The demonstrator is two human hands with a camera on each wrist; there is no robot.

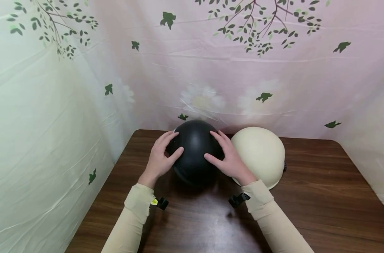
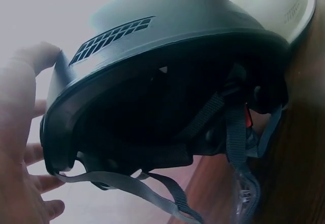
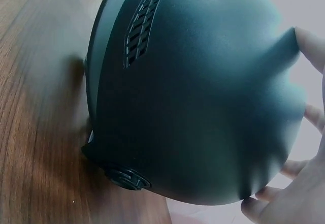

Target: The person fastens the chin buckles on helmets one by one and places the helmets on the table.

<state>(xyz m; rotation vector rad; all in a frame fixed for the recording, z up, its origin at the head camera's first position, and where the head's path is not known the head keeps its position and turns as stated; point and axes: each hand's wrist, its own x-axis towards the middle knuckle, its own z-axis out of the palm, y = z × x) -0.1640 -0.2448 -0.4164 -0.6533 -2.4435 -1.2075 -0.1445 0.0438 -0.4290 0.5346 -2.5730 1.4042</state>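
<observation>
A black helmet [image 1: 195, 154] is held between my two hands near the table's back edge. My left hand [image 1: 160, 158] grips its left side, thumb toward the front. Spread over the opposite side, my right hand [image 1: 228, 158] grips it with thumb and fingers. In the left wrist view, the tilted helmet [image 2: 167, 41] shows its dark inside, a mesh vent [image 2: 114, 38] and hanging grey chin straps [image 2: 236, 132]. The right wrist view shows another vent [image 3: 144, 26] and a round side fitting [image 3: 127, 178]; the near rim stands off the wood.
A cream helmet [image 1: 258, 151] rests on the brown wooden table [image 1: 321, 182], just right of the black one and partly behind my right wrist. Behind the table hangs a pale curtain [image 1: 211, 70] with leaf and flower prints, also along both sides.
</observation>
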